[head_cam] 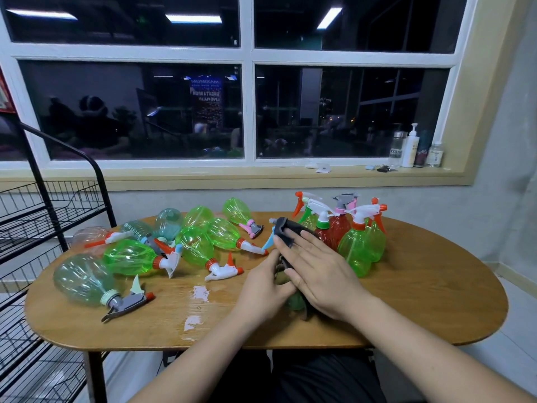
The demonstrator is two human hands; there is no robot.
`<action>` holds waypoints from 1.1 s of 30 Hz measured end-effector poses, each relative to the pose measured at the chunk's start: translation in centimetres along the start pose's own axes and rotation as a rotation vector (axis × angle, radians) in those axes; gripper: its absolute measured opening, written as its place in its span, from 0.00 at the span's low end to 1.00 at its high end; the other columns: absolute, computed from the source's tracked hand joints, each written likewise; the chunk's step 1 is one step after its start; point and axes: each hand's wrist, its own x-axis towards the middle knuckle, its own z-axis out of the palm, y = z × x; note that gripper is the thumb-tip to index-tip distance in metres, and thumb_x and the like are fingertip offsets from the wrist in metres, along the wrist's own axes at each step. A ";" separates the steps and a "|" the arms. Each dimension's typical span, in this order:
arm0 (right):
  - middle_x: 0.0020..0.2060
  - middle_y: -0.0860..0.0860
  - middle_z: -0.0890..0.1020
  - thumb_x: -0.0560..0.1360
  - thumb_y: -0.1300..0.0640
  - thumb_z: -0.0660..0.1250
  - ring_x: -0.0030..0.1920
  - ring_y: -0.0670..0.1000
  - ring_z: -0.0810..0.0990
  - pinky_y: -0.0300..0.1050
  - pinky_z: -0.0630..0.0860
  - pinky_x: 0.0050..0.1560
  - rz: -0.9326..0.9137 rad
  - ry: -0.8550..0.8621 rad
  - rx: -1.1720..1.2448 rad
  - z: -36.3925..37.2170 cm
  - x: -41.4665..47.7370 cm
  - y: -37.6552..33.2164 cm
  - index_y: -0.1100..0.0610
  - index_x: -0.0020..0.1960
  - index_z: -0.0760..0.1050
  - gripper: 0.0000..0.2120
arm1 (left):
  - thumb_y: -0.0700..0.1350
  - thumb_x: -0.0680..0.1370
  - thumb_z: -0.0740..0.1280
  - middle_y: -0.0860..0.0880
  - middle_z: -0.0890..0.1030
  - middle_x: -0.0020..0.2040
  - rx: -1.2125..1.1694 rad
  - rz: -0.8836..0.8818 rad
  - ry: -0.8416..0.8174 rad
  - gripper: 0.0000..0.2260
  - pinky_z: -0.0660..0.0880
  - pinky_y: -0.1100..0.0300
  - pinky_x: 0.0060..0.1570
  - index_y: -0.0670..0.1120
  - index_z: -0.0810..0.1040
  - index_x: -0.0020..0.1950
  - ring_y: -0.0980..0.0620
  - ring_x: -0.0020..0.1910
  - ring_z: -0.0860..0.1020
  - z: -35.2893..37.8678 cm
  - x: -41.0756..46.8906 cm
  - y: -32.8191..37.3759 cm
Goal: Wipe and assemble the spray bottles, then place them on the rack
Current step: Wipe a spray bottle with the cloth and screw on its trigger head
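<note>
Held spray bottle: a greenish bottle [295, 302] lies between both hands above the near middle of the worktop [421, 309]. Its neck points away from the person, and most of its body is hidden by the hands.
Spray head: dark grey, with a pale blue trigger [268, 241] sticking out to the left past the fingertips.
Left hand: the left hand [266, 289] grips the bottle from the left side, fingers curled round it.
Right hand: the right hand [318, 274] lies flat over the top, fingers straight and close together, pressing a dark cloth [295, 228] against the bottle.
Cloth: it shows just beyond the right fingertips, against the spray head; whether it wraps further round I cannot tell.
Lying spray bottles: a loose cluster [130, 257] lies on its sides across the left half of the worktop. Most are bright green and a few are pale or clear, with white, orange, grey and pink trigger heads fitted.
Standing spray bottles: an upright group [359, 248] stands on the right, just behind the right hand. It is made up of green bottles and one red bottle, all with heads on.
Wet patches: two shiny spots [200, 293] sit on the wood, left of the left hand.
Rack: a black wire rack [43, 216] stands beside the worktop's left end.
Windowsill: a few small bottles [411, 149] stand at its right end.
</note>
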 end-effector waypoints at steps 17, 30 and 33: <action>0.77 0.57 0.74 0.88 0.46 0.55 0.80 0.59 0.67 0.52 0.52 0.85 0.138 0.041 -0.041 0.2 -1.2 1.7 0.57 0.87 0.51 0.32 | 0.58 0.75 0.75 0.61 0.83 0.63 0.032 0.010 -0.001 0.27 0.77 0.64 0.58 0.59 0.72 0.72 0.61 0.61 0.80 -0.4 0.0 0.0; 0.82 0.54 0.67 0.88 0.48 0.57 0.84 0.52 0.59 0.56 0.61 0.83 -0.049 -0.031 0.021 0.3 -2.2 0.1 0.60 0.84 0.61 0.28 | 0.48 0.73 0.73 0.58 0.82 0.67 0.040 0.029 -0.063 0.33 0.74 0.69 0.57 0.58 0.69 0.77 0.59 0.63 0.80 -0.9 -0.2 0.0; 0.82 0.53 0.67 0.88 0.50 0.57 0.84 0.51 0.59 0.55 0.62 0.82 0.018 -0.011 0.084 0.4 -2.4 -0.3 0.58 0.85 0.61 0.27 | 0.53 0.72 0.70 0.60 0.82 0.65 0.017 0.031 -0.070 0.33 0.76 0.66 0.57 0.60 0.68 0.77 0.61 0.61 0.80 -0.7 -0.2 -0.1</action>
